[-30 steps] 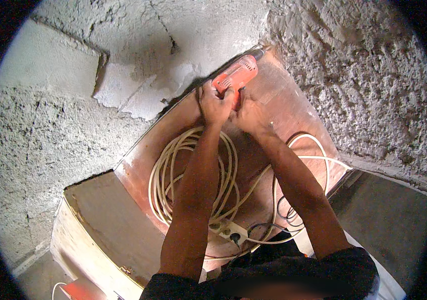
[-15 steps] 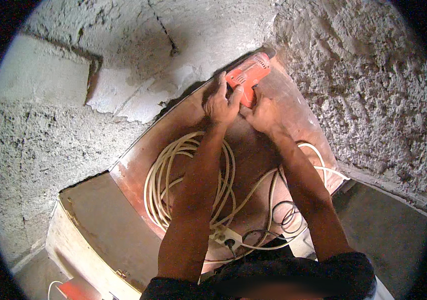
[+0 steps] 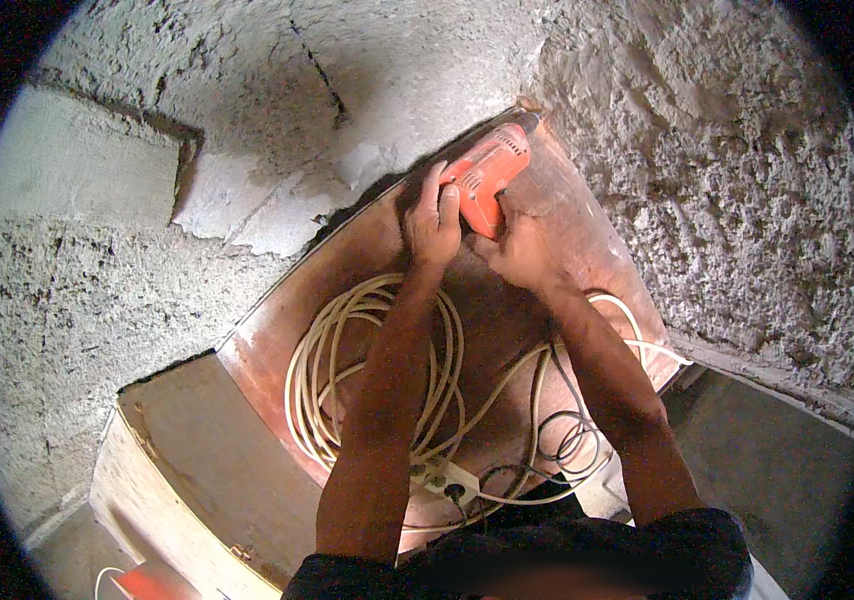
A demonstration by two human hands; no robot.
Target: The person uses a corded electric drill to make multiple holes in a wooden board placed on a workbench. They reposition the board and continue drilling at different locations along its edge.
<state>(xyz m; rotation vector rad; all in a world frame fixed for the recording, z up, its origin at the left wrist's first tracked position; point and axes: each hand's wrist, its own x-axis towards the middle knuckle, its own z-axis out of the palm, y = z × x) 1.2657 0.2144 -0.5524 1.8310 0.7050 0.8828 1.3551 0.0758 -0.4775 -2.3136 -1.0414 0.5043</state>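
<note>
In the head view a red power drill points up and to the right, toward the corner where two rough walls meet. My right hand is wrapped round the lower part of its handle. Against the rear of the drill's body presses my left hand, fingers along its left side. The dark chuck sits close to the far corner of a reddish-brown board. Whether the drill's tip touches anything, I cannot tell.
A coil of cream cable lies on the board under my left forearm. Near my body are a white power strip and a looped dark cord. Rough plaster walls rise to the left and right.
The drill and both hands have come slightly back toward me, away from the corner, so the chuck shows more plainly. The grip of both hands stays on the drill.
</note>
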